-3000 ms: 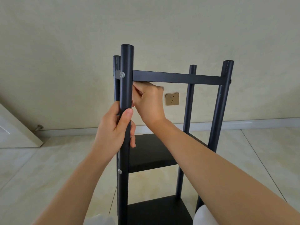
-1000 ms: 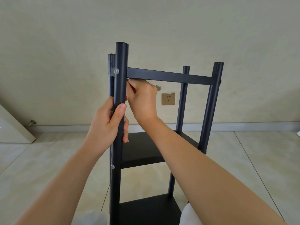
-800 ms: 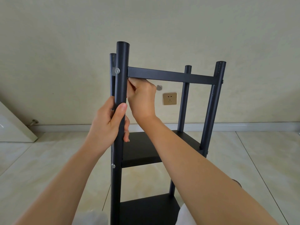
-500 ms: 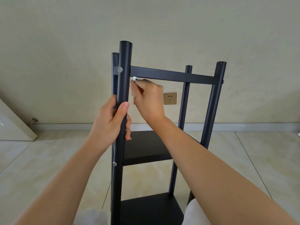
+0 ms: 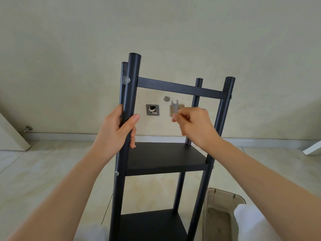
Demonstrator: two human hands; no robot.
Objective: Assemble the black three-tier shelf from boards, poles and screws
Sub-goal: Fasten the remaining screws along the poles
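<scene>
At the centre of the frame my left hand (image 5: 116,131) grips the shelf's (image 5: 166,158) near-left pole (image 5: 129,101); my right hand (image 5: 194,124) pinches a small flat wrench (image 5: 175,106) just right of it. I'd seat its fork squarely on the next fastener and brace the pole firmly.

Poles (image 5: 131,94): matt black, smooth. Shelf boards (image 5: 165,156): matt black, faint texture. Screw heads (image 5: 127,80): bright metal. Small wrench (image 5: 175,106): dull grey metal. Floor (image 5: 34,174): glossy marbled tile. Wall (image 5: 156,28): matt, slightly rough.
</scene>
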